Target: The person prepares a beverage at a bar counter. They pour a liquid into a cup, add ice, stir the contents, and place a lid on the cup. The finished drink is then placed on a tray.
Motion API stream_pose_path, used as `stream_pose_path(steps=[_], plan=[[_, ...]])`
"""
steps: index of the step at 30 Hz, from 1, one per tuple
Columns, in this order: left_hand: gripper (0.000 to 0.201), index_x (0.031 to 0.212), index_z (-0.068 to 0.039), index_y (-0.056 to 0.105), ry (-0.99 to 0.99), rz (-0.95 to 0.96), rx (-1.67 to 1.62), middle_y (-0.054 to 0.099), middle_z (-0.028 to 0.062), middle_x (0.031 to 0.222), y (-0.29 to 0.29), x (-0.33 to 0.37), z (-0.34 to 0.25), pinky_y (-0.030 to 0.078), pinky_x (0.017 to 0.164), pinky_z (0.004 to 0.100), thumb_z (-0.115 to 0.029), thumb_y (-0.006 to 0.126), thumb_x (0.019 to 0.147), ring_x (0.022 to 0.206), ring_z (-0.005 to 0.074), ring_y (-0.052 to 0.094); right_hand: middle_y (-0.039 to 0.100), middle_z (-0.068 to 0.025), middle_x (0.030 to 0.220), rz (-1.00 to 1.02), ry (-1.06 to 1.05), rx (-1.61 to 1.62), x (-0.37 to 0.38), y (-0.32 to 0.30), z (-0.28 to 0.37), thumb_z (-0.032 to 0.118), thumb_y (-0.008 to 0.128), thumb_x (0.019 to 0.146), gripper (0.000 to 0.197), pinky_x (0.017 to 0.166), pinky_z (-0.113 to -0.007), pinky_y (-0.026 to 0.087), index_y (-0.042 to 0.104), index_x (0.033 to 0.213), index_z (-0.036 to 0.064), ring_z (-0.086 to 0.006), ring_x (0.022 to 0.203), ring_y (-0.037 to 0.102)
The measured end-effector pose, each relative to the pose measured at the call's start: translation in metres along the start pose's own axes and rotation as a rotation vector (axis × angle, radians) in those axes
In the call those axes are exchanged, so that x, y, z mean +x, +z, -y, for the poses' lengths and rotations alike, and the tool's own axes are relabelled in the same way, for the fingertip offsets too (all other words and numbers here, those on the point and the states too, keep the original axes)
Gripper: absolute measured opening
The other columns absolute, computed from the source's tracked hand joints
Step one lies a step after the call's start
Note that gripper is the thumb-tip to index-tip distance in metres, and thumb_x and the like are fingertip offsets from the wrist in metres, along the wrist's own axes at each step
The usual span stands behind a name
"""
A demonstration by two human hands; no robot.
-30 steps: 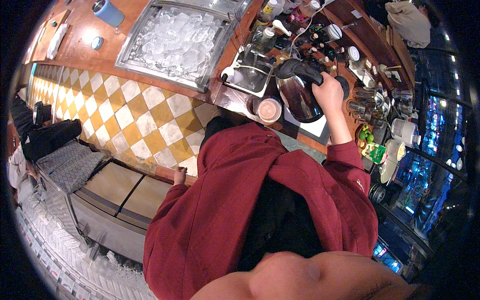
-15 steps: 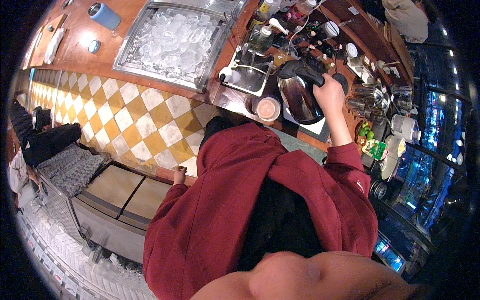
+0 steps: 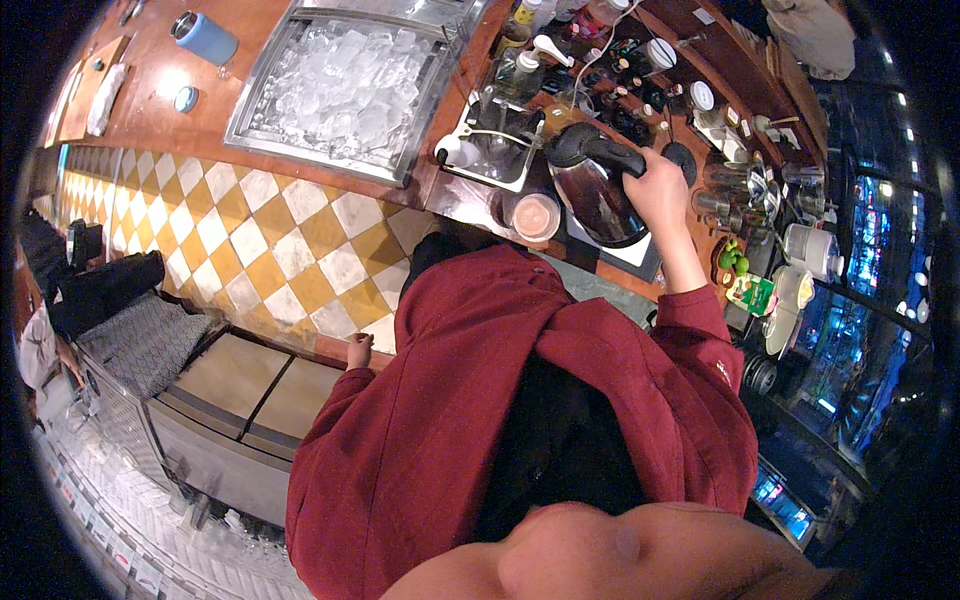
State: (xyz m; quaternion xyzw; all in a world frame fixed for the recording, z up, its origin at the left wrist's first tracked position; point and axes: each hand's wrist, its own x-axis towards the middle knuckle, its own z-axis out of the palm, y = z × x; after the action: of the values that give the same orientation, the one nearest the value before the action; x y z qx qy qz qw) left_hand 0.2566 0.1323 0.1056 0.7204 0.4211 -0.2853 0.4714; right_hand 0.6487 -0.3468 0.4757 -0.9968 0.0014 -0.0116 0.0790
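My right hand (image 3: 660, 190) is wrapped round the black handle of a dark, shiny electric kettle (image 3: 600, 200). The kettle leans to the left, its lid end toward a white-rimmed metal basin (image 3: 500, 160). Its lower end is in front of a dark tray with a white surface (image 3: 628, 257); whether the two touch I cannot tell. Left of the kettle stands a cup of pinkish-brown drink (image 3: 533, 217), apart from my hand. My left hand (image 3: 360, 350) hangs low beside my red jacket with its fingers curled, and nothing shows in it.
An ice bin (image 3: 350, 90) is set in the wooden counter, with a blue tumbler (image 3: 205, 38) and its lid (image 3: 186, 99) farther left. Bottles (image 3: 515, 70) crowd the back. Limes (image 3: 732, 255) and metal cups (image 3: 715, 200) stand at right. A steel cabinet (image 3: 245, 400) is at lower left.
The kettle has tipped slightly farther left, its lid end shifting left and down a little with my right hand still on the handle. My left hand stays in place.
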Motion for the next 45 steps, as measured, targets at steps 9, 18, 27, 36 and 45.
stream_pose_path(steps=[9,18,27,36,45], plan=[[0.031,0.104,0.003,0.06,0.034,-0.018,-0.031,0.068,0.0145,0.087,0.003,0.019,-0.002,0.048,0.065,0.0308,-0.022,0.064,0.086,0.077,0.0197,0.064,0.066,-0.0172,0.084,0.062,-0.185,-0.014,0.01,0.004,0.011,0.016,0.068,0.066,0.033,0.071,-0.045,0.051,0.066,0.097,0.0069,-0.0368,0.083,0.064],[0.028,0.101,-0.001,0.061,0.012,0.001,0.006,0.068,0.0113,0.084,0.012,0.017,0.015,0.046,0.054,0.0307,-0.023,0.065,0.085,0.06,0.0165,0.058,0.064,-0.0149,0.082,0.138,-0.367,-0.089,0.019,0.007,0.015,0.014,0.067,0.067,0.024,0.069,-0.045,0.051,0.061,0.088,0.0062,-0.0354,0.081,0.063],[0.032,0.104,-0.001,0.058,0.004,0.017,-0.208,0.066,0.0105,0.082,0.013,0.035,0.055,0.043,0.048,0.0291,-0.027,0.065,0.086,0.055,0.0143,0.054,0.066,-0.0175,0.081,0.14,-0.359,-0.151,0.022,0.003,0.0,0.015,0.064,0.068,0.017,0.07,-0.046,0.053,0.06,0.081,0.0041,-0.0355,0.079,0.065],[0.031,0.104,0.0,0.058,0.045,0.014,-0.04,0.066,0.0114,0.085,0.007,0.021,-0.002,0.047,0.068,0.0305,-0.024,0.066,0.085,0.077,0.0186,0.063,0.066,-0.0167,0.084,0.057,-0.206,-0.063,0.015,0.002,-0.024,0.016,0.065,0.068,0.021,0.07,-0.044,0.052,0.062,0.086,0.0051,-0.0355,0.083,0.065],[0.029,0.102,0.0,0.059,0.071,0.038,0.185,0.067,0.0111,0.084,0.006,0.013,-0.059,0.047,0.063,0.0284,-0.023,0.066,0.085,0.074,0.0174,0.063,0.063,-0.0127,0.082,-0.152,-0.009,0.473,-0.021,0.031,-0.113,-0.003,0.064,0.065,0.026,0.071,-0.031,0.047,0.065,0.091,0.0012,-0.0242,0.078,0.064]])
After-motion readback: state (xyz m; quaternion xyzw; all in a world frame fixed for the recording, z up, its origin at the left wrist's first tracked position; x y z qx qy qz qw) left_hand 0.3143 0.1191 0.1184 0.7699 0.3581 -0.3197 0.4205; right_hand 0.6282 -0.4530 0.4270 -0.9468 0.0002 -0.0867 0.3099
